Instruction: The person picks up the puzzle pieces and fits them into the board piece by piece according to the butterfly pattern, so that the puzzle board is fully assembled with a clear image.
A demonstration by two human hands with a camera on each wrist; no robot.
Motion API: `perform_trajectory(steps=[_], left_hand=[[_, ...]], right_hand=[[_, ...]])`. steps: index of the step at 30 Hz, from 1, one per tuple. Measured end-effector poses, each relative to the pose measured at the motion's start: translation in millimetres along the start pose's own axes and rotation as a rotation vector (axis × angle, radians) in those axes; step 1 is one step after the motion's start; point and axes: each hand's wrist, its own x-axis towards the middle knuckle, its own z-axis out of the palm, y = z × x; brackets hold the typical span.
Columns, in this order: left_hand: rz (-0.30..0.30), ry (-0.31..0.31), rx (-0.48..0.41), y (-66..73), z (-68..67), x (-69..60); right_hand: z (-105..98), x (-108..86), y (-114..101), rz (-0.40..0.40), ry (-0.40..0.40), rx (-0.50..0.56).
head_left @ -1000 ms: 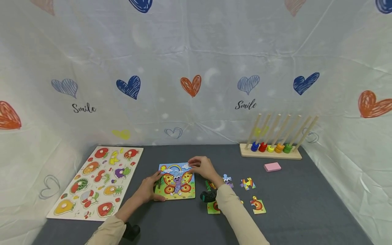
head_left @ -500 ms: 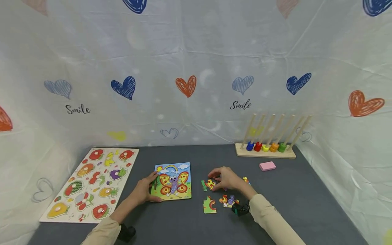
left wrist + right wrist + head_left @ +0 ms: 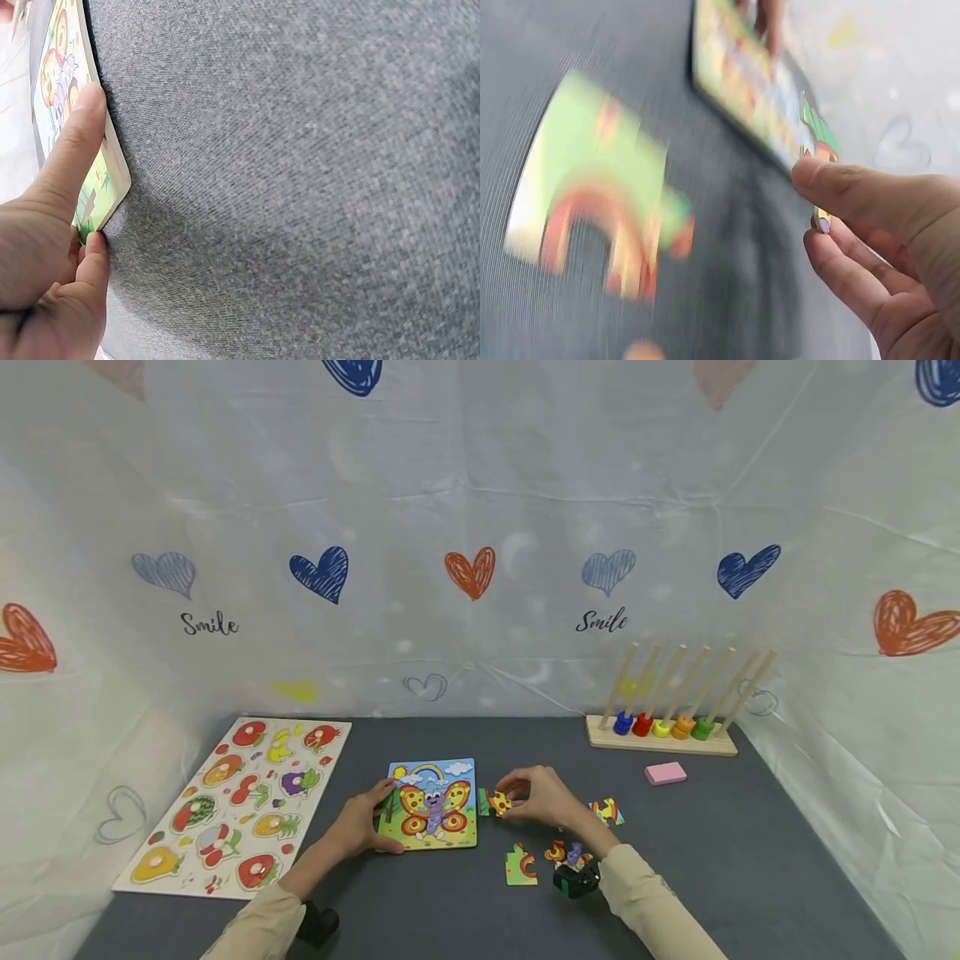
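Toward the far edge of the tabletop (image 3: 442, 910) lies a square butterfly board (image 3: 435, 810), blue above, yellow-green below, its left side gripped by the left hand (image 3: 356, 822). The right hand (image 3: 543, 797) pinches a green-red-yellow puzzle piece (image 3: 495, 802), now closer to the board's right edge.

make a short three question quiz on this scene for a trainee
1. Which hand pinches a puzzle piece?
2. Count: how many different colors of rings sit on the peg stand?
3. Fill in the blank: the left hand grips the ____.

Key:
1. The right hand.
2. Five: blue, red, yellow, orange and green.
3. butterfly board
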Motion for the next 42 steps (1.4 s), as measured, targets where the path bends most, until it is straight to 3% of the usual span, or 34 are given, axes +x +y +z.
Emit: perform_trajectory(steps=[7, 12, 17, 28, 36, 42], left_hand=[[-0.004, 0.003, -0.013, 0.1, 0.1, 2.5], [0.01, 0.011, 0.008, -0.9, 0.3, 3.5], [0.044, 0.016, 0.017, -1.4, 1.4, 2.5], [0.024, 0.025, 0.006, -1.1, -0.4, 0.9], [0.022, 0.028, 0.02, -2.5, -1.0, 1.6], [0.039, 0.028, 0.028, -5.5, -0.7, 1.8]], right_hand=[[44.1, 30.8, -21.6, -0.085, 0.114, 0.023], [76.8, 51.2, -37.2, -0.023, 0.139, 0.047], [101.0, 65.1, -47.2, 0.014, 0.153, 0.006], [113.5, 80.3, -55.2, 0.02, 0.164, -0.155], [123.3, 75.1, -57.4, -0.028, 0.22, 0.069], [133.1, 79.7, -54.2, -0.026, 0.277, 0.06]])
